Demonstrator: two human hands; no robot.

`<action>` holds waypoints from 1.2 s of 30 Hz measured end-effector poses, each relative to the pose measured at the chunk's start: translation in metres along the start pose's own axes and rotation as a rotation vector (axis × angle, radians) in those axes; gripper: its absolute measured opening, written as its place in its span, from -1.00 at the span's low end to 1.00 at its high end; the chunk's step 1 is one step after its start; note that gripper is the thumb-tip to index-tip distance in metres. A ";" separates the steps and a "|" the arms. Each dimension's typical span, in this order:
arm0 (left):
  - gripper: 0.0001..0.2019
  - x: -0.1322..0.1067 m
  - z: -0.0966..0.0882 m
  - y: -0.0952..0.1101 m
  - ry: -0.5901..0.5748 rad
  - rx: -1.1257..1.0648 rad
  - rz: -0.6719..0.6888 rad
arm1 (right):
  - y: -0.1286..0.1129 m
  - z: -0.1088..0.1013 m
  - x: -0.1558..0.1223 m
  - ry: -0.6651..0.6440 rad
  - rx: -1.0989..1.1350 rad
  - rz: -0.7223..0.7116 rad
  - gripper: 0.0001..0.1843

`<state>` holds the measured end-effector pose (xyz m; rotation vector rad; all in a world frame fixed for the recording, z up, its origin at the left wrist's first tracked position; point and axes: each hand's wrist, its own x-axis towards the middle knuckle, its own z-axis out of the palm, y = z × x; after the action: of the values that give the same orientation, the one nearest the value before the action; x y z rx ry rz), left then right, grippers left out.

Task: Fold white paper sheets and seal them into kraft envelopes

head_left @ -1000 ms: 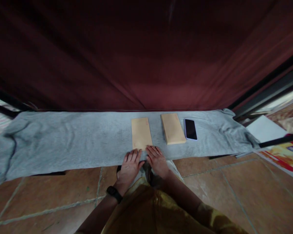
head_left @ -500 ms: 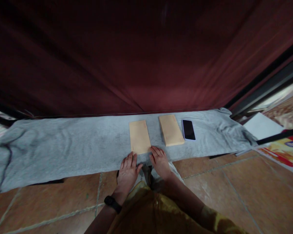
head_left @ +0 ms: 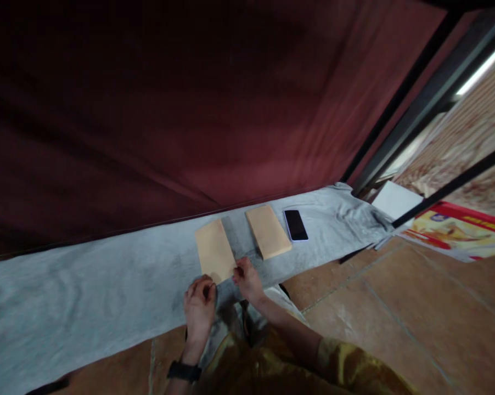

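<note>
A tan envelope [head_left: 214,249] lies on a long grey cloth [head_left: 86,296] spread on the floor. My left hand [head_left: 200,307] is curled at the envelope's near left corner, fingers pinched on its edge. My right hand [head_left: 246,278] pinches the near right corner, which looks slightly raised. A black watch [head_left: 184,371] sits on my left wrist. A second stack of tan envelopes [head_left: 268,231] lies to the right, apart from my hands.
A dark phone [head_left: 296,225] lies on the cloth right of the stack. A dark red curtain [head_left: 169,109] hangs behind. White paper [head_left: 395,200] and a colourful poster [head_left: 453,230] lie at right, with black metal bars [head_left: 449,189]. Brown floor tiles [head_left: 375,307] stretch to the right.
My hands went from lying flat at the envelope's near edge to pinching its two near corners. The view has tilted and swung left.
</note>
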<state>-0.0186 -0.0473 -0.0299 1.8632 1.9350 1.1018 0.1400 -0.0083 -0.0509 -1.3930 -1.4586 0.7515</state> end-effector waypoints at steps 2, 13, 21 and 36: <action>-0.70 0.001 0.002 0.000 0.005 -0.087 -0.091 | -0.002 0.002 0.004 0.008 0.101 0.073 -0.90; -0.28 0.039 0.027 0.070 -0.158 -0.828 -0.617 | -0.009 -0.079 0.033 0.076 0.605 0.281 -0.73; -0.41 0.067 0.084 0.133 -0.251 -0.793 -0.469 | 0.029 -0.152 0.061 0.311 0.205 0.215 -0.74; -0.43 0.062 0.134 0.119 -0.278 -0.522 -0.337 | 0.071 -0.167 0.056 0.360 -0.049 0.233 -0.70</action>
<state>0.1470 0.0461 -0.0245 1.2791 1.5398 1.0441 0.3260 0.0287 -0.0428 -1.6577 -1.0531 0.5720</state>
